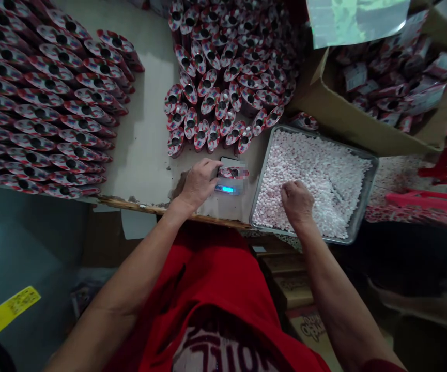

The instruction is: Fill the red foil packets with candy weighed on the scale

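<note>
Head view: left hand (199,182) steadies pouch (234,172); right hand (296,202) in pellet tray (365,199).

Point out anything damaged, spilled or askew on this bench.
The table's front edge is chipped and crumbling beside the left hand. One pack lies apart from the standing packs, against the tray. No pellets seem spilled outside the tray.

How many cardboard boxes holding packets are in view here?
1: the cardboard box sits at upper right, behind the metal tray of white pellets where the right hand rests. Others may lie outside the frame.
</note>
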Demonstrator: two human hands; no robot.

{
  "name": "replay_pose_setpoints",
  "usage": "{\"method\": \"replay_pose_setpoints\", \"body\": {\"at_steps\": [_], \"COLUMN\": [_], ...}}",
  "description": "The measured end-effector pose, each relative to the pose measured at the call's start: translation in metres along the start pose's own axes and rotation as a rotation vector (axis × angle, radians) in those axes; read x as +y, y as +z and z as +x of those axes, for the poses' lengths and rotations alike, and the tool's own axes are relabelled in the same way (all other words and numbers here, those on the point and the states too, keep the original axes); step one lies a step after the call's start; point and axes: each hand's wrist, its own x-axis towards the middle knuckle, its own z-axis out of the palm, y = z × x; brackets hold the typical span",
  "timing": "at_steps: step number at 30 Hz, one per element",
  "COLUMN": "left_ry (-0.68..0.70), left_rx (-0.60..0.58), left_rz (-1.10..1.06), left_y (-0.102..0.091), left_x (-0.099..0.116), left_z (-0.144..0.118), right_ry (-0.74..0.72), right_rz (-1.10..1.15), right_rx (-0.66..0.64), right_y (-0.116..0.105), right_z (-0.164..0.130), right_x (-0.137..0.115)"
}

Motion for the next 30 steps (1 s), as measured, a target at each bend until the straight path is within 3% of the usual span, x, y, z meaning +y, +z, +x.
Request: {"method": "replay_pose_setpoints", "body": {"at_steps": [5, 9, 16, 19, 22, 24, 26, 28, 30], "left_ry": [-0.003, -0.039, -0.055, -0.037, 0.025, 0.042, 0.011, -0.036, -0.057], "left_rx": [-0.022, -0.052, -0.108, -0.134, -0.237, -0.233, -0.085, 0.163, 0.394], "left_rz": [0.078, 0.134, 0.154, 0.12, 0.128, 0.181, 0.194, 0.19, 0.25], "left_y": [0.001, 0.003, 0.019, 0.026, 0.019, 0.0, -0.039, -0.099, -0.173], "left_x": [0.011, 0.018, 0.017, 0.026, 0.042, 0.043, 0.031, 0.007, -0.024], "left_z": [0.004, 0.009, 0.017, 0.02, 0.021, 0.023, 0.031, 0.05, 0.083], "right_ry": [0.081, 0.089, 0.119, 0.132, 0.217, 0.333, 0.453, 0.493, 0.482], "right_rz": [0.187, 0.272, 0.458, 0.647, 0.983, 1.308, 1.56, 1.698, 1.741], "right_rx": [0.168, 0.211, 0.122, 0.09, -0.048, -0.19, -0.307, -0.411, -0.474], "right_y": [-0.003, -0.004, -0.013, -0.026, -0.045, -0.054, -0.06, -0.064, -0.065], "right_z": [0.001, -0.002, 0.007, 0.01, 0.013, 0.02, 0.03, 0.039, 0.044], "right_x": [0.016, 0.008, -0.042, -0.072, -0.093, -0.098, -0.097, -0.092, -0.085]}}
